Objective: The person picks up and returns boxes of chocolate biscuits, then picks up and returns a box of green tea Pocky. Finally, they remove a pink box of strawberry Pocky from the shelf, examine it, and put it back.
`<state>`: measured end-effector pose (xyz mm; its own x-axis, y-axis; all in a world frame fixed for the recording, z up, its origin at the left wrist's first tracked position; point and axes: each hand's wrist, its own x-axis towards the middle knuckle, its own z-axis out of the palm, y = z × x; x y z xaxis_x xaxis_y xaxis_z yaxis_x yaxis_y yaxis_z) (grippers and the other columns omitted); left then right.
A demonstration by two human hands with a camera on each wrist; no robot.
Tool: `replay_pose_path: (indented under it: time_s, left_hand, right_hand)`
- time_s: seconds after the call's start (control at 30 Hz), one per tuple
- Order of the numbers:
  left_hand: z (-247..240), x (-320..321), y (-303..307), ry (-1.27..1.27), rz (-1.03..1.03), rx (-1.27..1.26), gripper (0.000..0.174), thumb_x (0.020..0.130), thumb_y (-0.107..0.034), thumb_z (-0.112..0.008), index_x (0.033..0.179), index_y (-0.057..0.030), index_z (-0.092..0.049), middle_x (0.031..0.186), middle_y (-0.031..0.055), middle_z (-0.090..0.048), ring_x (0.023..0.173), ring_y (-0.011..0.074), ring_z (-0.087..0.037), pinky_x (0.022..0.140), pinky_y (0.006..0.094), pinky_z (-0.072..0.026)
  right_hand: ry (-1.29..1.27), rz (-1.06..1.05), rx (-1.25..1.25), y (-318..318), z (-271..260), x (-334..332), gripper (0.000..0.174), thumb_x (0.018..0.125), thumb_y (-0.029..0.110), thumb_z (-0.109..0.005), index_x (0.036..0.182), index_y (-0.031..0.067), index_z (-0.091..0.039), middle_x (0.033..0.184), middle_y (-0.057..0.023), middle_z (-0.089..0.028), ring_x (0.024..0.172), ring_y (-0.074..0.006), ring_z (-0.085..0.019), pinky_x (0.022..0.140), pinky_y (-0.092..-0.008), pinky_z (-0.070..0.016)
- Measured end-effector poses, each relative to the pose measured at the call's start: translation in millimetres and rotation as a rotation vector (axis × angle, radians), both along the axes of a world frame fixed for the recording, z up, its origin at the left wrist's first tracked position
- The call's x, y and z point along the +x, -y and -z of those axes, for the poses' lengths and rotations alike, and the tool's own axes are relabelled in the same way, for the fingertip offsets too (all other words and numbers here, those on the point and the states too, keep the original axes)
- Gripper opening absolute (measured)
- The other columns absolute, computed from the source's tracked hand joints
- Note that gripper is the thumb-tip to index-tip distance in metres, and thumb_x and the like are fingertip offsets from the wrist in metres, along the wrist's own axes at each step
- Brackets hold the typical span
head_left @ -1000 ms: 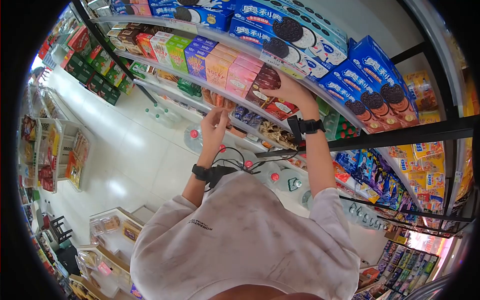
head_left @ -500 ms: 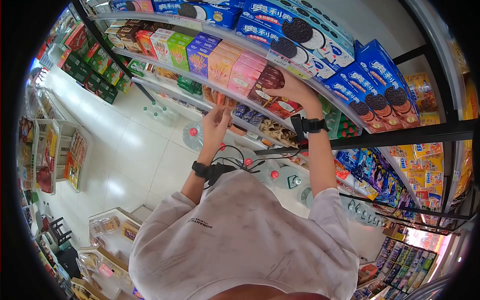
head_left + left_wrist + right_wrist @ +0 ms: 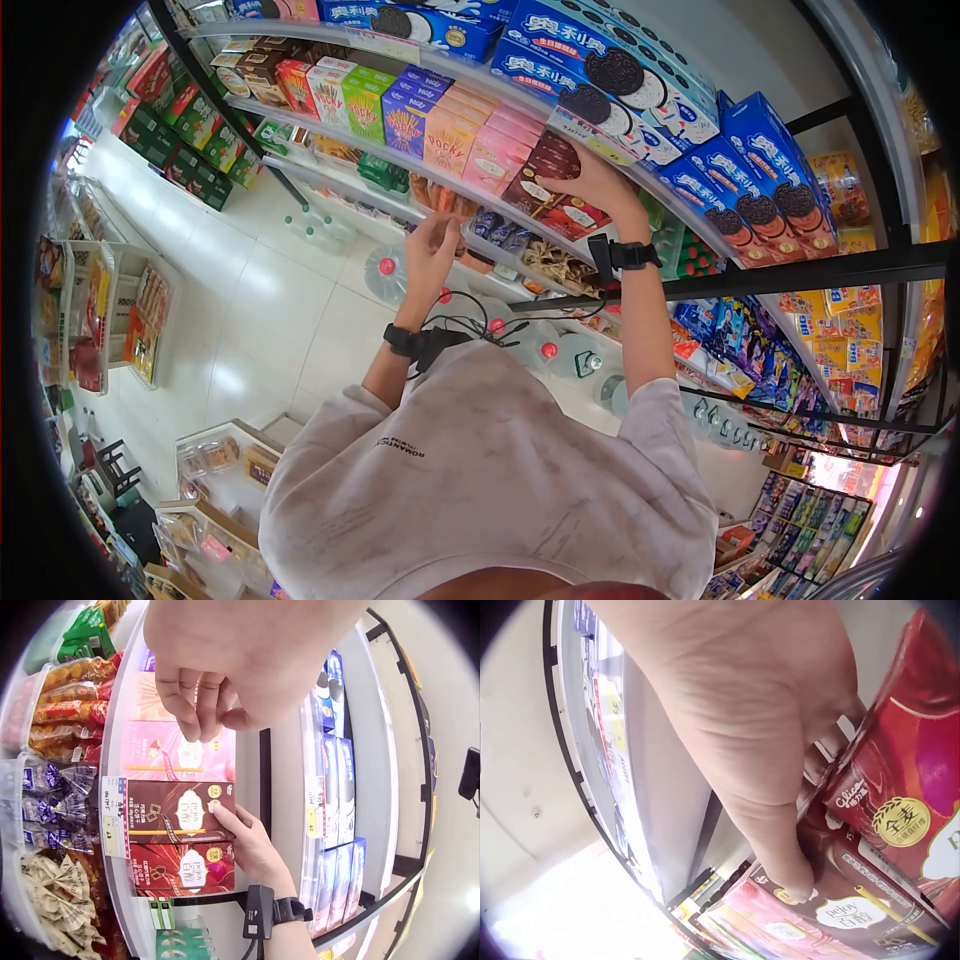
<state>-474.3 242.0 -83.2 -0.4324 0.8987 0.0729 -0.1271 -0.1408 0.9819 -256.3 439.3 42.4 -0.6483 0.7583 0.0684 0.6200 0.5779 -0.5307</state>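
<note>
My right hand (image 3: 600, 190) reaches onto a shelf. In the right wrist view, the right hand (image 3: 757, 735) has its thumb on the front of a dark brown Pejoy box (image 3: 855, 896) and its fingers at the side near a red box (image 3: 930, 765), pinching the brown one. From the left wrist, the brown box (image 3: 161, 814) stands between pink boxes (image 3: 165, 746) and the red box (image 3: 161, 866), with the right hand (image 3: 251, 847) at its far edge. My left hand (image 3: 430, 255) hangs before the shelf, fingers loosely curled, holding nothing.
Blue Oreo boxes (image 3: 560, 60) stand on the shelf above. Purple (image 3: 405, 115) and green Pocky boxes (image 3: 366, 100) are further left. Wrapped snacks (image 3: 555, 265) lie on the shelf below. Large bottles (image 3: 385, 272) stand on the floor, and a black shelf post (image 3: 780, 275) runs right of my arm.
The shelf and its boxes have shifted slightly right in the head view. My right hand stays at the brown box, and my left hand has hardly moved.
</note>
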Motion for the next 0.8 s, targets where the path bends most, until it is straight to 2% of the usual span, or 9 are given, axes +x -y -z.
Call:
replay_pose_path:
  time_s: [0.1, 0.23, 0.3, 0.7, 0.8]
  left_hand:
    - [1.1, -2.6, 0.9, -0.009, -0.003, 0.003, 0.021, 0.106, -0.017, -0.064, 0.109, 0.0028, -0.071, 0.078, 0.0023, -0.068, 0.071, 0.0077, -0.064, 0.064, 0.0243, -0.0517]
    - [-3.7, -10.5, 5.3, -0.049, 0.015, -0.038, 0.02, 0.105, -0.015, -0.063, 0.109, 0.0037, -0.071, 0.08, 0.0029, -0.07, 0.073, 0.0075, -0.066, 0.066, 0.0251, -0.0524]
    - [0.0, -13.9, 8.2, -0.043, 0.012, -0.042, 0.021, 0.106, -0.015, -0.062, 0.111, 0.0026, -0.071, 0.081, 0.0026, -0.069, 0.074, 0.0079, -0.064, 0.067, 0.0241, -0.0492]
    - [13.1, -34.1, 26.9, -0.01, -0.022, -0.055, 0.019, 0.104, -0.014, -0.065, 0.105, 0.0035, -0.071, 0.08, 0.0033, -0.07, 0.072, 0.0081, -0.064, 0.067, 0.0248, -0.0501]
    - [13.7, -38.0, 32.8, -0.013, -0.04, -0.061, 0.019, 0.104, -0.014, -0.065, 0.105, 0.0034, -0.071, 0.079, 0.0034, -0.07, 0.071, 0.0083, -0.063, 0.066, 0.025, -0.0502]
  right_hand:
    - [0.011, 0.012, -0.062, 2.2, -4.4, 0.4, 0.102, 0.077, 0.047, -0.088, 0.157, 0.0028, -0.043, 0.157, -0.0211, -0.05, 0.146, -0.0316, -0.048, 0.122, -0.0387, -0.036]
    - [0.056, -0.012, 0.052, -0.5, 1.2, 1.8, 0.106, 0.076, 0.05, -0.088, 0.159, 0.0041, -0.041, 0.159, -0.021, -0.048, 0.148, -0.0325, -0.045, 0.123, -0.0394, -0.0339]
    - [0.072, -0.011, 0.118, 1.6, 2.2, 1.0, 0.107, 0.076, 0.051, -0.089, 0.159, 0.0047, -0.04, 0.16, -0.0209, -0.047, 0.149, -0.0328, -0.043, 0.124, -0.0398, -0.0326]
    - [0.122, 0.024, -0.053, -6.3, -2.2, 2.2, 0.109, 0.076, 0.054, -0.089, 0.16, 0.0047, -0.04, 0.162, -0.0198, -0.045, 0.151, -0.0315, -0.04, 0.125, -0.0398, -0.0309]
    - [0.12, 0.014, 0.008, -4.6, -3.8, -0.4, 0.112, 0.074, 0.055, -0.09, 0.16, 0.0035, -0.039, 0.162, -0.0205, -0.045, 0.152, -0.0308, -0.041, 0.125, -0.0393, -0.0309]
